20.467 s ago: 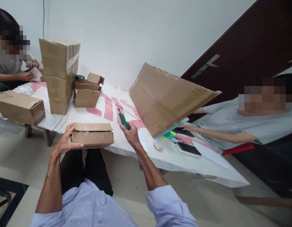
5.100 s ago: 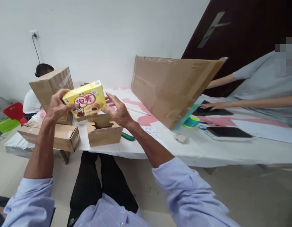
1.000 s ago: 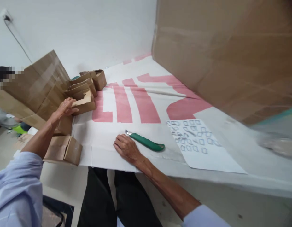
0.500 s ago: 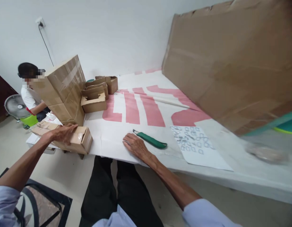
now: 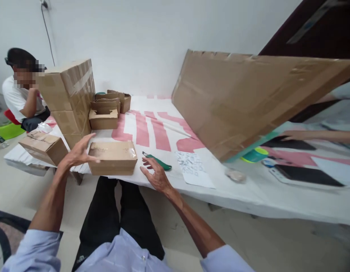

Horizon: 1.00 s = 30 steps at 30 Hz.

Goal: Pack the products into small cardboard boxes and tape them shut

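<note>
A small closed cardboard box (image 5: 112, 166) sits at the table's near edge, between my two hands. My left hand (image 5: 78, 153) is open at its left end, thumb and fingers spread; the thumb is close to the box, and whether it touches I cannot tell. Off the box's right end, my right hand (image 5: 157, 175) is open with fingers apart and holds nothing. Just behind those fingers lies a green utility knife (image 5: 164, 165), its tip partly beside the box. A sheet of paper with rows of small marks (image 5: 193, 173) lies right of the knife.
Left stand another cardboard box (image 5: 44, 145) and a tall taped carton stack (image 5: 78, 90). Open cardboard trays (image 5: 104, 120) are behind. A big cardboard panel (image 5: 234, 98) leans at right, near a tape roll (image 5: 235, 175). A person (image 5: 24, 90) sits left; another person's arm (image 5: 319, 135) reaches in right.
The small box has come rightward to in front of me, and my left hand has lifted off its top. My right hand has risen from the table and spread its fingers. The view has turned right.
</note>
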Tool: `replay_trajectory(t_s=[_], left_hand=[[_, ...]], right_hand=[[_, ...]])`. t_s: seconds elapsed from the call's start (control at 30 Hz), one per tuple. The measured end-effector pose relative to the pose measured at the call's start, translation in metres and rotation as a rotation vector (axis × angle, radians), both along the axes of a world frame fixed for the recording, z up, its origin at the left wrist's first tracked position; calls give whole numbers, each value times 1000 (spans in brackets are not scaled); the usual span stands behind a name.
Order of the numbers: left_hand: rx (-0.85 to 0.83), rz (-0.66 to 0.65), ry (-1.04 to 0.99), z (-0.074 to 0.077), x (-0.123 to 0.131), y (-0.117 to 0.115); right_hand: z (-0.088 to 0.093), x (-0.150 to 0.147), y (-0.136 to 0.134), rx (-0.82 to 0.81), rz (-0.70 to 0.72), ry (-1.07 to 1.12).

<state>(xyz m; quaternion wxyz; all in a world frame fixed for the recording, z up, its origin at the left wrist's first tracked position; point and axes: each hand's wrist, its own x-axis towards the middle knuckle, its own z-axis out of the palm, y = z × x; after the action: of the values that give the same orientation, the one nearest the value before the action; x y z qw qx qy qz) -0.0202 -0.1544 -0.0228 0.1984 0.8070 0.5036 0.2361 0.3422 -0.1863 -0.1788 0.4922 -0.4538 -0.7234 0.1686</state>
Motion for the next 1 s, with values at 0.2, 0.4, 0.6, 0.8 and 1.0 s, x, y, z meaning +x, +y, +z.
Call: replay_trajectory(t_s=[0.2,0.4,0.6,0.8,1.0], left_hand=[[-370,18,-375,-66,-42,-10],[-273,-76,-613,-96,0,-12],[-210,-16,-740,-135,24,-44],[-179,96,-669,-158,35,-57],[-36,97,-715,-146,58,-68]], right_hand=[[-16,36,18,65,-246,-224],[-2,45,20,41,-289,-237],[47,-4,11,142,-57,-194],[46,-8,15,61,-32,-155],[43,15,8,27,-78,-166]])
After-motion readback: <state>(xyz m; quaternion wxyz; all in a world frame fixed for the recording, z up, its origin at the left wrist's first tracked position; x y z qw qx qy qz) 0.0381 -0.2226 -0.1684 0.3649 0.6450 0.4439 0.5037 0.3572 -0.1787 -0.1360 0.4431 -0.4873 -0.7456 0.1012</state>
